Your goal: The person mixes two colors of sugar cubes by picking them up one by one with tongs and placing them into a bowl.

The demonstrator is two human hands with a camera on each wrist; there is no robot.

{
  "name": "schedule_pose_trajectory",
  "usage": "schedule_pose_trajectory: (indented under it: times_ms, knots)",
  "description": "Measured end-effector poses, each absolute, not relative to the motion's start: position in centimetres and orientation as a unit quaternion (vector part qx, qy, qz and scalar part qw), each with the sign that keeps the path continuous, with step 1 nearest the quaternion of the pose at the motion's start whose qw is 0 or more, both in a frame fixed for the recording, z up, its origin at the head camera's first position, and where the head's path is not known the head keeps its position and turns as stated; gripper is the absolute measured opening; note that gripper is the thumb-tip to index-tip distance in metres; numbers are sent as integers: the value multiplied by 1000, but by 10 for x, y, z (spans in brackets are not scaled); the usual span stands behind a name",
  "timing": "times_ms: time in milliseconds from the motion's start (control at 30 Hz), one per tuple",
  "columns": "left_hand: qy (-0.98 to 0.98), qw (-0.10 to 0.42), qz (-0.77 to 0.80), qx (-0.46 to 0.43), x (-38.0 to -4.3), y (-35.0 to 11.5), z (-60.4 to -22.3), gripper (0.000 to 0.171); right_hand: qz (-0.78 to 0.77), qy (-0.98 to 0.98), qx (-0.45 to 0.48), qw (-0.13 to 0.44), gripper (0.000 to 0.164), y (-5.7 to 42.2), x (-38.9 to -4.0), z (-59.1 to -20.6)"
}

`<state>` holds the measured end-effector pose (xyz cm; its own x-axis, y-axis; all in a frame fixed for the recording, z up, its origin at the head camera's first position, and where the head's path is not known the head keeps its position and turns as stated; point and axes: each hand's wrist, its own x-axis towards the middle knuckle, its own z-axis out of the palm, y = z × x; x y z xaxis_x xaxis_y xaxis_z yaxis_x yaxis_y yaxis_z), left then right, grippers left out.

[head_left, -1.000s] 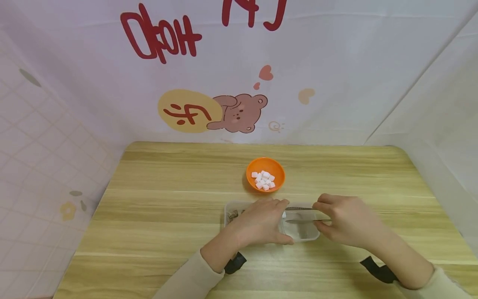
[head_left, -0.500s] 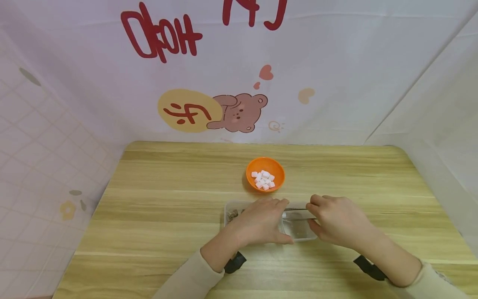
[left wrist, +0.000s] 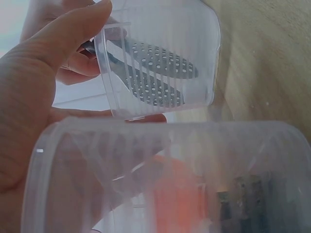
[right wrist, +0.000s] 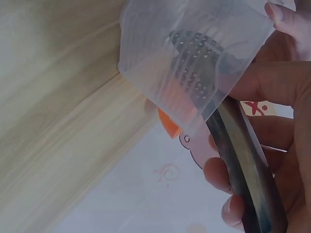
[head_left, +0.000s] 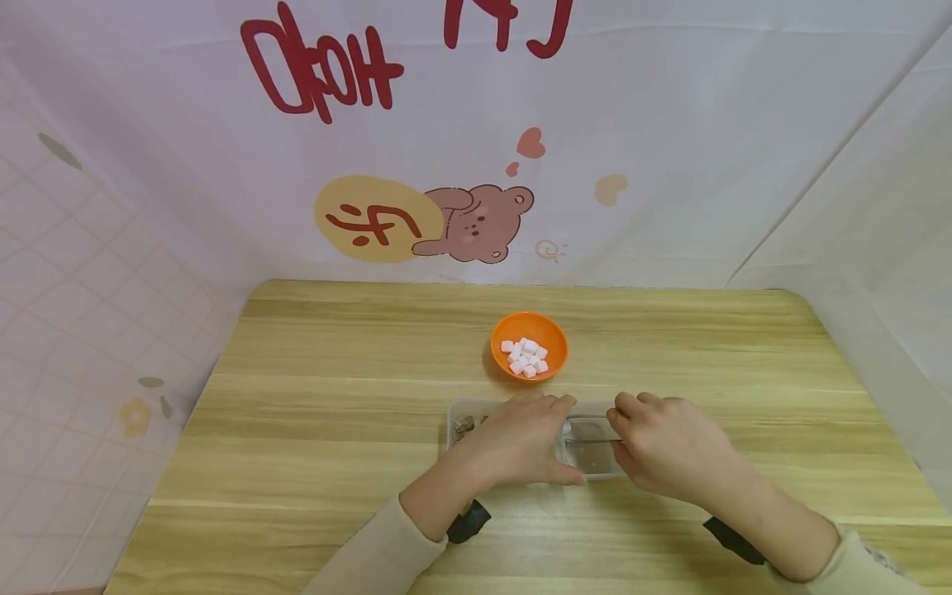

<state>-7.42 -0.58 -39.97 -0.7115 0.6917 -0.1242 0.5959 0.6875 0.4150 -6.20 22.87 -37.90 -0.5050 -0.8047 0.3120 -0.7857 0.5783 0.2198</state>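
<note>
My left hand [head_left: 513, 442] spans a clear plastic box [head_left: 617, 475] and grips its near and far sides, hiding its middle. My right hand [head_left: 673, 446] holds metal tongs [right wrist: 238, 150] over the box's right end. In the left wrist view the perforated tong ends [left wrist: 158, 90] are down inside the right compartment, somewhat apart. A small white cube [head_left: 567, 427] lies at their tips, close by my left fingers. Brownish pieces [head_left: 464, 426] lie in the left compartment, partly covered by my left hand.
Behind the box stands an orange bowl [head_left: 552, 335] with several white cubes [head_left: 528, 357] in it. Everything rests on a wood-grain table [head_left: 335, 364]. A printed white curtain [head_left: 669, 124] closes off the back and sides.
My right hand has shifted left with the tongs, further over the right compartment, and turned a little. The left hand, box and bowl have stayed put.
</note>
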Motion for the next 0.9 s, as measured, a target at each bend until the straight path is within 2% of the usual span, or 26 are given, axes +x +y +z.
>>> schedule_pose_trajectory:
  times_ms: [367,900]
  knots:
    - [908,146,181,349,-75,-7,-400,87,-22,-881,446,159,29,227,-64,-372]
    - [909,135,173,354,-75,-6,-400,84,-23,-873,459,165,29,229,-68,-377]
